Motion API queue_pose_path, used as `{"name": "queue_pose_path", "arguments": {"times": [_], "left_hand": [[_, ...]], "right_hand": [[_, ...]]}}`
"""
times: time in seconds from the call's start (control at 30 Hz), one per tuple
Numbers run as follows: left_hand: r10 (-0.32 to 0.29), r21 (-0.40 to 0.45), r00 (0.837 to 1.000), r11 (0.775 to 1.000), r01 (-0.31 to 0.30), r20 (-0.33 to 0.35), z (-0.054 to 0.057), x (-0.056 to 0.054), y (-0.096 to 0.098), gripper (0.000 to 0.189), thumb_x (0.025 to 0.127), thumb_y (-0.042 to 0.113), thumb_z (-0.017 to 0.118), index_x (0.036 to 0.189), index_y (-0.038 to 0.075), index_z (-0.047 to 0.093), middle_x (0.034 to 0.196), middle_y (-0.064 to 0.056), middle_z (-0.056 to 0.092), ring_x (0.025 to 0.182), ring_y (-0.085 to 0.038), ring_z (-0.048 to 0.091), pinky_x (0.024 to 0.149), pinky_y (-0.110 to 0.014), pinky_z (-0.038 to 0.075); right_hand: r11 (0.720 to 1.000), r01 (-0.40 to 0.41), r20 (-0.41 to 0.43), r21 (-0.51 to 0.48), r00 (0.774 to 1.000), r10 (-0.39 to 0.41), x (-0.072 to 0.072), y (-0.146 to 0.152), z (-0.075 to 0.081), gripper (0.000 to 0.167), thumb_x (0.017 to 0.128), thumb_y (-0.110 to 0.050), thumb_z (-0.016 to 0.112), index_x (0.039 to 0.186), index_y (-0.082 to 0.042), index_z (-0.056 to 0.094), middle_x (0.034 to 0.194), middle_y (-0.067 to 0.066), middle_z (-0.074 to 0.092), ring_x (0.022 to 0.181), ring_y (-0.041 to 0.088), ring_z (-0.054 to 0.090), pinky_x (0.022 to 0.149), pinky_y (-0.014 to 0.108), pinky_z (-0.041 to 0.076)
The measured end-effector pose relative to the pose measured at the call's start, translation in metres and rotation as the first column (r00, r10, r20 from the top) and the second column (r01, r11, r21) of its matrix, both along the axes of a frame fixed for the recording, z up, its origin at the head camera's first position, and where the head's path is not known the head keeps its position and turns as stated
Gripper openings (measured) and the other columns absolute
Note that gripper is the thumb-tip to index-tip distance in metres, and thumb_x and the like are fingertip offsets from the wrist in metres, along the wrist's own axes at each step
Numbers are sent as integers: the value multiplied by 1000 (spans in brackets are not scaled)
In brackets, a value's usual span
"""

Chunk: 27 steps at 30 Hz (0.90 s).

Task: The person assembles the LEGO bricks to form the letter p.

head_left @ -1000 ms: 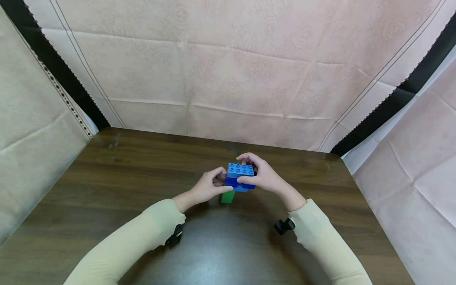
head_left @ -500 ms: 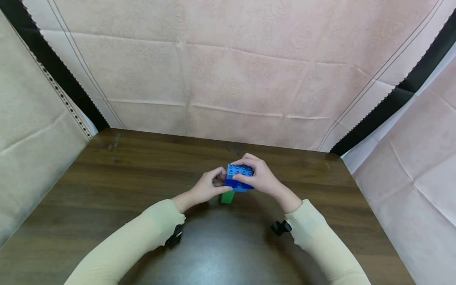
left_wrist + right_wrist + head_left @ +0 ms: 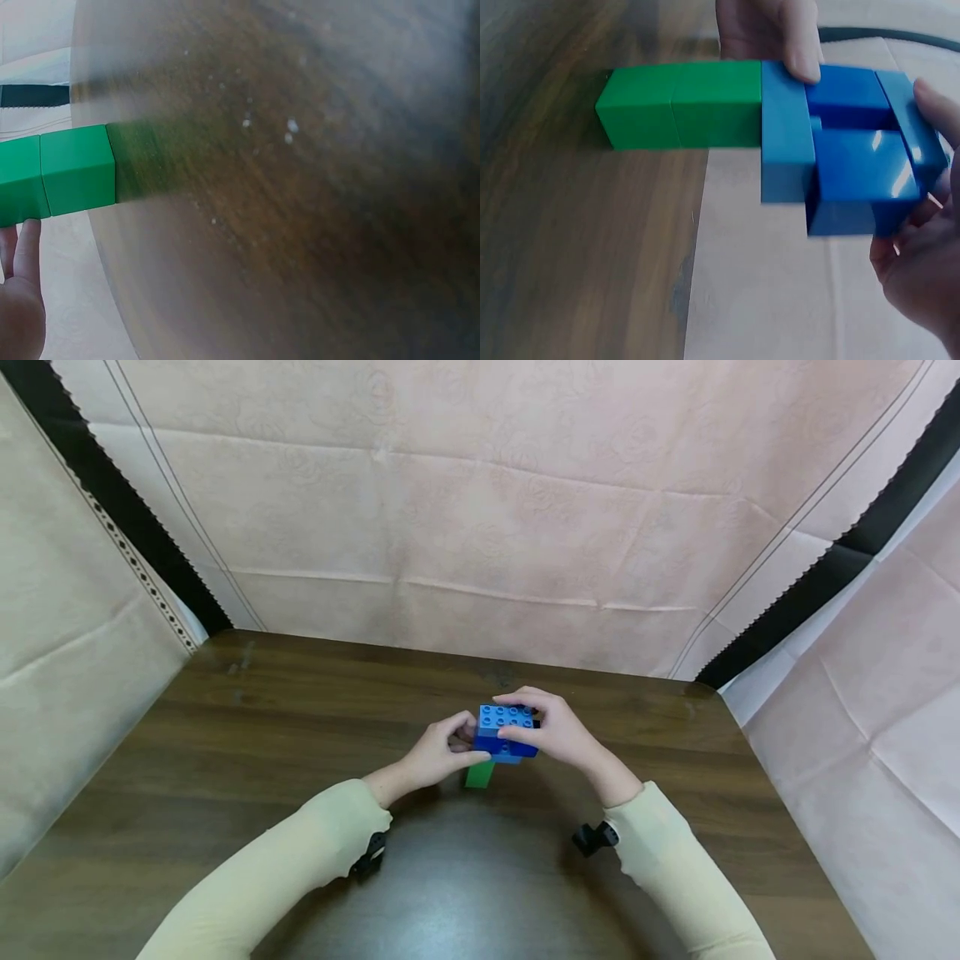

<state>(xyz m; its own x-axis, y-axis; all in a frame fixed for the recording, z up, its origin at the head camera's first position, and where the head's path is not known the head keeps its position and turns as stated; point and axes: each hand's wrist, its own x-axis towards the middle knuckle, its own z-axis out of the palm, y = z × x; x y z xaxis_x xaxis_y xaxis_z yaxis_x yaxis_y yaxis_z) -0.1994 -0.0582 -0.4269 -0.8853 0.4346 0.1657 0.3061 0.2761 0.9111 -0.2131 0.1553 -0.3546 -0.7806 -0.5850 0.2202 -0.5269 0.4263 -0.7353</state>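
Observation:
A tower of toy building bricks stands upright on the table. Its base is two green bricks (image 3: 675, 105), one on the other, and a light blue brick (image 3: 786, 142) crosses above them. Two dark blue bricks (image 3: 866, 169) lie side by side on that, topped by a studded light blue brick (image 3: 501, 717). My left hand (image 3: 438, 752) steadies the tower from the left, its thumb at the front near the lower light blue brick. From the right, my right hand (image 3: 555, 731) holds the top level between the thumb in front and fingers behind.
The brown wooden table (image 3: 300, 827) carries the tower near its far side. Pale patterned cloth (image 3: 487, 527) hangs behind it and at both sides. A small black wrist camera (image 3: 596, 838) sits at the right cuff, another (image 3: 369, 856) at the left.
My right hand came in slightly leftward over the top brick, then eased back right with its fingers a little wider. My left hand and the tower stay nearly where they were.

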Motion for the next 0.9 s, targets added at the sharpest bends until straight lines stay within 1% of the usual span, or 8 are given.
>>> {"name": "queue_pose_path", "arguments": {"times": [0.13,0.27,0.37,0.6,0.83,0.9], "left_hand": [[7,-16,1000,1000,-7,9,1,-1,0,28,86,24,68,104,11,52,103,-9,61,95,-20,60,88,-36,53],[10,-25,1000,1000,-10,4,1,-2,-1,29,85,23,69,105,10,51,104,-10,60,95,-21,58,88,-37,53],[15,-28,1000,999,-15,2,-1,-2,-3,29,85,23,69,104,11,51,103,-9,60,94,-21,58,87,-37,53],[12,-29,1000,1000,-11,7,-3,-2,-5,29,85,24,69,104,11,51,103,-9,60,93,-21,57,87,-36,53],[1,-10,1000,1000,0,28,-1,-1,-2,29,85,23,68,106,10,51,104,-9,59,95,-20,58,89,-37,52],[-5,-9,999,1000,6,40,-1,-2,-1,31,85,23,69,107,10,51,105,-10,59,96,-20,58,90,-37,52]], "right_hand": [[999,41,19,-21,999,-41,-2,12,-1,35,83,-16,71,118,-10,64,109,7,62,94,20,47,82,41,40],[997,70,24,-28,997,-69,-2,17,-2,32,82,-16,72,114,-11,67,107,7,63,96,24,49,83,39,37],[996,82,11,-22,997,-82,-1,16,-3,33,82,-17,72,114,-11,67,105,8,64,96,25,50,83,37,36],[994,107,-9,-26,994,-107,2,14,-7,33,81,-17,73,113,-11,68,101,6,64,93,20,52,81,35,38],[994,106,-2,-30,994,-106,5,17,-10,34,83,-18,71,116,-11,66,108,7,65,97,20,53,88,38,43],[994,104,6,-34,995,-104,5,18,-10,34,84,-17,70,117,-10,65,109,8,65,96,20,53,87,38,45]]}}
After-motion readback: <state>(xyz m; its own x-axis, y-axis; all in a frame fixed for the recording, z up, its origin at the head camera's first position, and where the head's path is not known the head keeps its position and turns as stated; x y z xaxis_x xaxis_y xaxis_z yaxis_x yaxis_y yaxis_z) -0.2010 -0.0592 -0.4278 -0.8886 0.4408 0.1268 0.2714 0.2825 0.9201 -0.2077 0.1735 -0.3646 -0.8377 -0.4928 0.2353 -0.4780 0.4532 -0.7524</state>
